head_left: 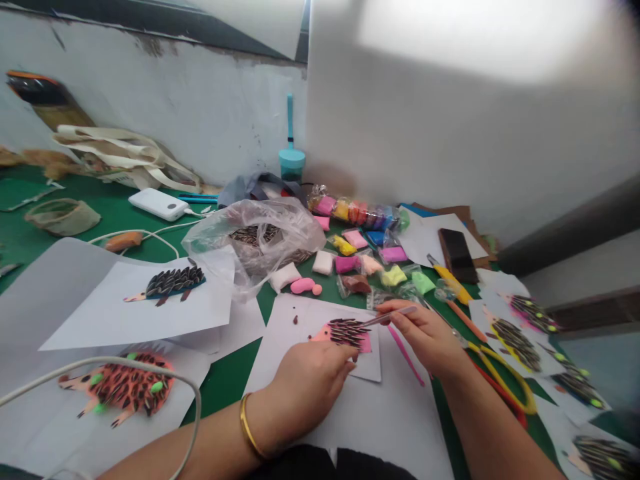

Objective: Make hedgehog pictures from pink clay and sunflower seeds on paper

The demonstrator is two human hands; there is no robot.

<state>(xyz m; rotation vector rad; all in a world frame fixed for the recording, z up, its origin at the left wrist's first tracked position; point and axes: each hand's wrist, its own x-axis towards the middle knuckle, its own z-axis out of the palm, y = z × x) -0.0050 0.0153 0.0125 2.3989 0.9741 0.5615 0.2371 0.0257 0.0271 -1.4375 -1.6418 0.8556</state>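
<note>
A pink clay hedgehog (363, 341) with dark striped seeds (345, 330) as spines lies on a small white card (374, 367), which rests on a larger white sheet (270, 360). My right hand (425, 337) is closed around slim, pale tweezers (387, 317), their tip at the hedgehog's back end. Over the card's lower left lies my left hand (313, 380), wearing a gold bangle, fingers curled together beside the hedgehog's belly. Whatever its fingertips grip, if anything, is hidden. Small brown clay bits (295, 320) sit left of the head. A thin pink strip (406, 357) lies under my right hand.
A clear plastic bag (255, 243) of seeds and several coloured clay packets (395, 275) stand beyond the sheet. Yellow scissors (520, 383), a yellow cutter (453, 283) and a phone (457, 255) lie right. Finished hedgehogs (120, 385) flank both sides; a white cable (195, 400) loops at left.
</note>
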